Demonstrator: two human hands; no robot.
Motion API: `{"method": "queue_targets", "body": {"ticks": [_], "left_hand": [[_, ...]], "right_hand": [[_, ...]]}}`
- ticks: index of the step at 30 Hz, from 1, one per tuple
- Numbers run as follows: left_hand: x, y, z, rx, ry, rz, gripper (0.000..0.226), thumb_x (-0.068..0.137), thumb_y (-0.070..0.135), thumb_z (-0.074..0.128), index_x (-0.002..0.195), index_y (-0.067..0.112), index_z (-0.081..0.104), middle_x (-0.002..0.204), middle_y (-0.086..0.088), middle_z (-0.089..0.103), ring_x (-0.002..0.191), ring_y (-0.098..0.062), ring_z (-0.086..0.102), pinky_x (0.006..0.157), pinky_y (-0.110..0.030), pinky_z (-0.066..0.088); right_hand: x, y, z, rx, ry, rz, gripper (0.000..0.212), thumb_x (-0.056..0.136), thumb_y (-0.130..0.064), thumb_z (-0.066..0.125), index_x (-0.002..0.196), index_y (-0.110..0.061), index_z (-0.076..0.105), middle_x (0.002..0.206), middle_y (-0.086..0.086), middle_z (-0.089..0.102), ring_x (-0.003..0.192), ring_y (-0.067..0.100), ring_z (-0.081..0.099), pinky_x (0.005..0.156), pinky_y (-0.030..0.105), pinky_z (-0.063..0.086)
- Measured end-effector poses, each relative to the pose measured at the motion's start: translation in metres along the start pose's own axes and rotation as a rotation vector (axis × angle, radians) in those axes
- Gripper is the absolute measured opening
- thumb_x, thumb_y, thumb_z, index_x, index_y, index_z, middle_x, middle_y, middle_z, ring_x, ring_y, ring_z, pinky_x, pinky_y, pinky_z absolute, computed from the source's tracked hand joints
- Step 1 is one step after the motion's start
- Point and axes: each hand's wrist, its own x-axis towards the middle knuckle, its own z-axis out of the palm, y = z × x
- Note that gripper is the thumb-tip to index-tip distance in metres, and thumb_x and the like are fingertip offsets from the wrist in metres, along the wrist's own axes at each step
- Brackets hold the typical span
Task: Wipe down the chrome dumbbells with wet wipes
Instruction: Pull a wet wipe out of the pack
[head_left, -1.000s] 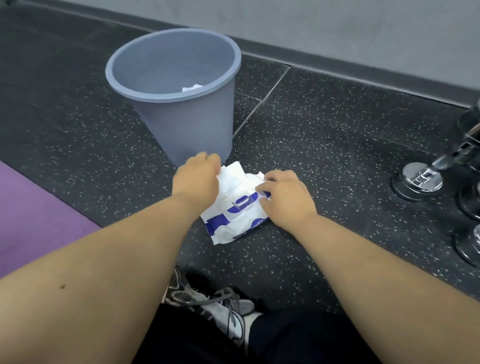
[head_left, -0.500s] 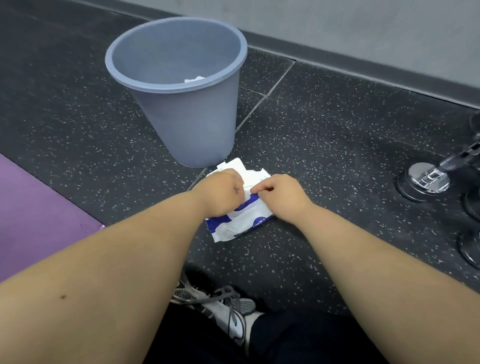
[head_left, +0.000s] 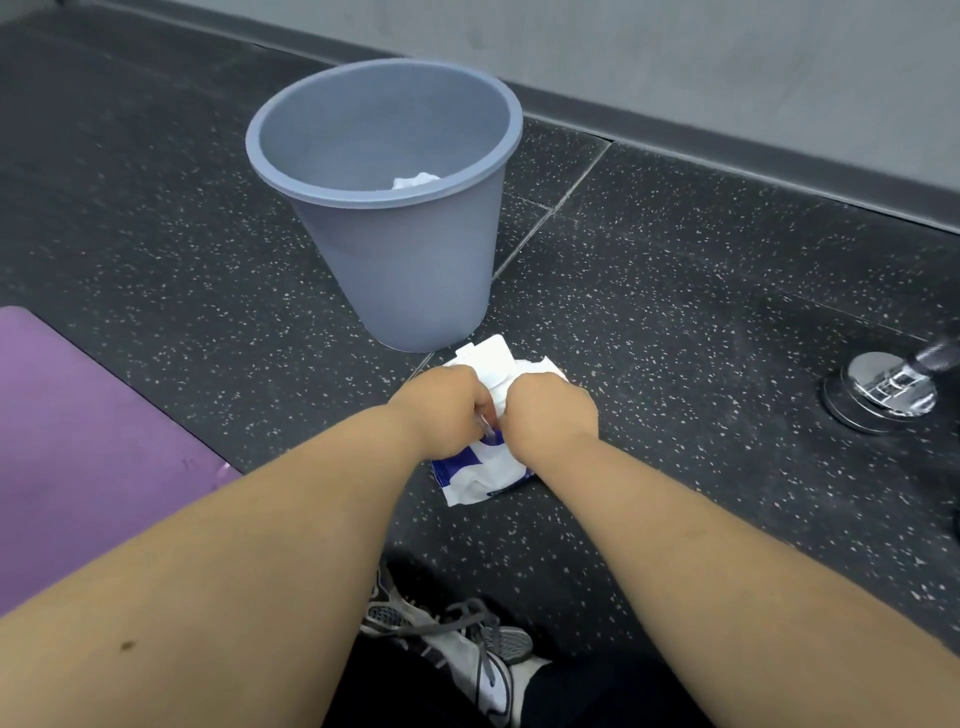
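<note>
Both hands have drawn knuckle to knuckle over the wet wipes pack (head_left: 480, 473), which lies on the speckled floor (head_left: 675, 322) just in front of the grey bin (head_left: 410, 280). The left hand (head_left: 447, 410) and right hand (head_left: 553, 410) curl their fingers onto the pack's top, perhaps pinching a wipe; the fingertips are hidden. A chrome dumbbell (head_left: 883, 389) lies well apart at the right, a purple mat (head_left: 78, 441) at the left.

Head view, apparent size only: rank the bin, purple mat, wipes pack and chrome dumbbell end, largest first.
1. bin
2. purple mat, cut off by the frame edge
3-4. wipes pack and chrome dumbbell end: unsure, since the left hand and right hand cover much of the pack.
</note>
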Motion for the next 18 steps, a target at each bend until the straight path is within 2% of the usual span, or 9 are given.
{"method": "queue_targets", "body": {"ticks": [2, 4, 6, 8, 11, 14, 16, 18], "left_hand": [[0.001, 0.0, -0.001, 0.004, -0.012, -0.008, 0.022, 0.087, 0.014, 0.062, 0.097, 0.026, 0.078, 0.088, 0.007, 0.061, 0.081, -0.017, 0.055, 0.069, -0.026, 0.043], [0.001, 0.0, -0.001, 0.003, -0.016, -0.012, 0.023, 0.087, 0.014, 0.061, 0.098, 0.026, 0.078, 0.097, 0.005, 0.063, 0.089, -0.019, 0.057, 0.077, -0.028, 0.048], [0.001, -0.001, 0.0, -0.005, -0.004, -0.008, 0.023, 0.087, 0.015, 0.062, 0.097, 0.027, 0.079, 0.099, 0.005, 0.064, 0.091, -0.018, 0.058, 0.08, -0.029, 0.05], [0.001, -0.002, 0.0, -0.023, 0.002, -0.012, 0.021, 0.087, 0.015, 0.063, 0.095, 0.027, 0.078, 0.098, 0.007, 0.063, 0.09, -0.016, 0.058, 0.078, -0.028, 0.048], [0.001, -0.002, -0.001, -0.038, 0.018, -0.035, 0.016, 0.088, 0.017, 0.065, 0.093, 0.026, 0.077, 0.097, 0.008, 0.063, 0.092, -0.016, 0.059, 0.076, -0.026, 0.046], [0.002, 0.0, -0.001, -0.042, 0.027, -0.05, 0.011, 0.089, 0.021, 0.067, 0.093, 0.026, 0.076, 0.101, 0.007, 0.065, 0.094, -0.017, 0.059, 0.075, -0.025, 0.045], [0.002, 0.001, -0.001, -0.045, 0.019, -0.055, 0.01, 0.089, 0.022, 0.067, 0.093, 0.025, 0.076, 0.103, 0.005, 0.065, 0.095, -0.017, 0.059, 0.076, -0.025, 0.045], [0.001, 0.002, -0.003, -0.039, 0.011, -0.057, 0.009, 0.09, 0.022, 0.067, 0.092, 0.026, 0.075, 0.103, 0.005, 0.065, 0.095, -0.017, 0.059, 0.075, -0.024, 0.043]], "right_hand": [[0.005, -0.001, 0.001, 0.007, -0.012, 0.008, 0.008, 0.09, -0.009, 0.059, 0.089, -0.016, 0.053, 0.101, 0.005, 0.063, 0.089, 0.023, 0.058, 0.071, 0.028, 0.041], [0.01, 0.0, 0.005, 0.029, -0.033, -0.01, 0.011, 0.091, -0.014, 0.06, 0.084, -0.013, 0.051, 0.091, 0.003, 0.059, 0.087, 0.024, 0.059, 0.066, 0.028, 0.04], [0.014, 0.004, 0.011, 0.1, -0.058, -0.019, 0.03, 0.091, -0.024, 0.062, 0.07, -0.012, 0.045, 0.076, -0.001, 0.053, 0.077, 0.023, 0.054, 0.059, 0.025, 0.036], [0.013, 0.009, 0.012, 0.206, -0.088, -0.008, 0.036, 0.089, -0.027, 0.064, 0.063, -0.014, 0.042, 0.068, 0.0, 0.048, 0.071, 0.022, 0.05, 0.054, 0.026, 0.034], [0.013, 0.021, 0.007, 0.466, -0.128, -0.011, 0.027, 0.085, -0.018, 0.062, 0.064, -0.011, 0.048, 0.067, 0.006, 0.049, 0.065, 0.02, 0.042, 0.059, 0.027, 0.036], [0.007, 0.031, -0.002, 0.64, -0.149, -0.024, 0.021, 0.082, -0.01, 0.059, 0.063, -0.01, 0.05, 0.066, 0.009, 0.043, 0.063, 0.019, 0.035, 0.058, 0.028, 0.032], [0.005, 0.036, -0.006, 0.724, -0.157, 0.003, 0.03, 0.083, -0.01, 0.058, 0.057, -0.011, 0.042, 0.059, 0.008, 0.034, 0.054, 0.018, 0.029, 0.053, 0.026, 0.027], [0.006, 0.04, -0.01, 0.832, -0.172, 0.081, 0.03, 0.082, -0.012, 0.057, 0.056, -0.014, 0.044, 0.049, 0.001, 0.033, 0.043, 0.015, 0.027, 0.044, 0.023, 0.026]]}}
